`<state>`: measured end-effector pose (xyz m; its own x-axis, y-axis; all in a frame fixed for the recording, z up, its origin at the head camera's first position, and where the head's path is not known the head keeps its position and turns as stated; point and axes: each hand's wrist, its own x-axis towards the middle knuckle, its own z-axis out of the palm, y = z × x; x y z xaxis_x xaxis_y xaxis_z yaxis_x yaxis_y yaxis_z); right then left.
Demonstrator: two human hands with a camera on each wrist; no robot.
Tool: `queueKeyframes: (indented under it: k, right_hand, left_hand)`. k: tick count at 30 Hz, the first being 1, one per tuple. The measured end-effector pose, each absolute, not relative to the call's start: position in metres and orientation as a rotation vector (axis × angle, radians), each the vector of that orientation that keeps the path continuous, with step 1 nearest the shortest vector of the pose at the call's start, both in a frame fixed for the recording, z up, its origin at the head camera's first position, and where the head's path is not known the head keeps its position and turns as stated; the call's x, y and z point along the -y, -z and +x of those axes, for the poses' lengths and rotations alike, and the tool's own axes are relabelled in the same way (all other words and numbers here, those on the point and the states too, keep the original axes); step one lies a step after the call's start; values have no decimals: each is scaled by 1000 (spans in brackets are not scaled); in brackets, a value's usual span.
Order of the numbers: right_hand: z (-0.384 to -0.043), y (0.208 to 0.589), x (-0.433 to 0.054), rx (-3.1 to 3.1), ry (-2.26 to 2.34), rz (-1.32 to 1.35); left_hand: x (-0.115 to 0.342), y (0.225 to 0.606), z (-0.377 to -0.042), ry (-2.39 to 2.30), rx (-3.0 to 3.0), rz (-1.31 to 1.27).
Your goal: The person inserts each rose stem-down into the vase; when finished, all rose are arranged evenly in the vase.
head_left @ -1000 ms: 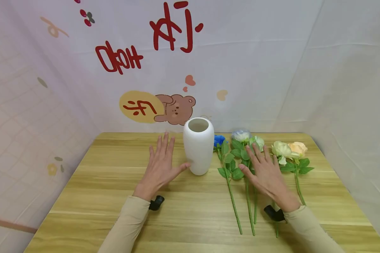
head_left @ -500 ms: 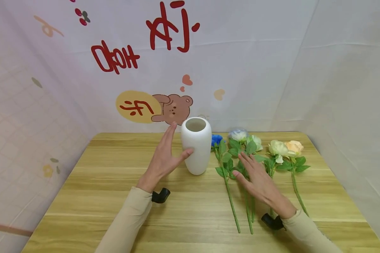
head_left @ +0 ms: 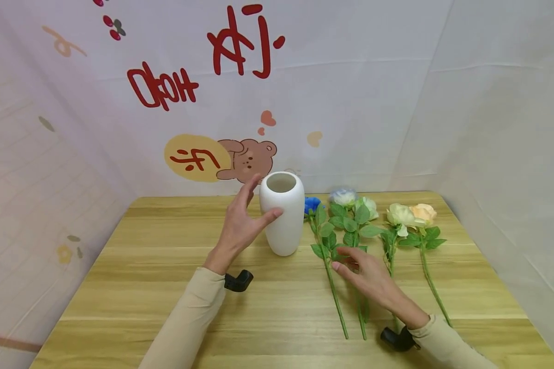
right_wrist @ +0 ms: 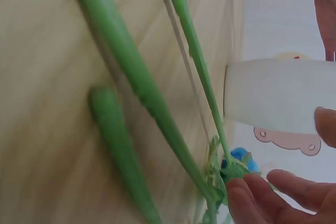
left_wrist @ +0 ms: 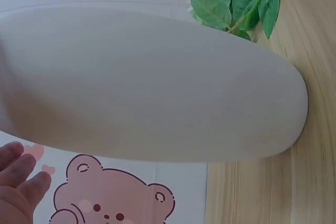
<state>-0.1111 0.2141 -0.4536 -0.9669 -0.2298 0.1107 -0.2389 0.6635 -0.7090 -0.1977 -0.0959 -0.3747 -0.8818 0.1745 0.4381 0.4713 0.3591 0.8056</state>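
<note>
A white vase (head_left: 282, 220) stands upright near the back of the table. My left hand (head_left: 241, 228) is at its left side, the thumb in front of the vase and the fingers spread beside it; in the left wrist view the fingertips (left_wrist: 37, 184) lie just off the wall. My right hand (head_left: 369, 279) hovers with loosely bent fingers over green stems, holding nothing. Under and beyond it lie long-stemmed artificial flowers: a blue one (head_left: 313, 205), a bluish-white one (head_left: 343, 196) and a pale green one (head_left: 368, 207). The right hand hides part of their stems.
Farther right lie a cream flower (head_left: 401, 215) and a peach flower (head_left: 423, 213), stems toward me. The wooden table (head_left: 134, 287) meets a printed cloth backdrop (head_left: 360, 102) at its far edge. Cloth also hangs at both sides.
My left hand has turned from lying flat beside the vase to standing up around its left side. The right hand has drawn back toward me and left, its fingers bending over the stems.
</note>
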Motion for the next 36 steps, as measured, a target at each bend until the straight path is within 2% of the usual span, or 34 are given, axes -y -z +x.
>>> queueKeyframes:
  k: [12,24,36]
  right_hand:
    - [-115,458,-209,3001,-1405,285]
    - [-125,459,-204,3135,-1243,401]
    - [-126,457,-205,3068,-1509,425]
  left_hand:
    - [90,377,-199,1727,2250,-596]
    - [87,381,-200,1744,2228,-595]
    - [84,385,-197,1755,2188,-597]
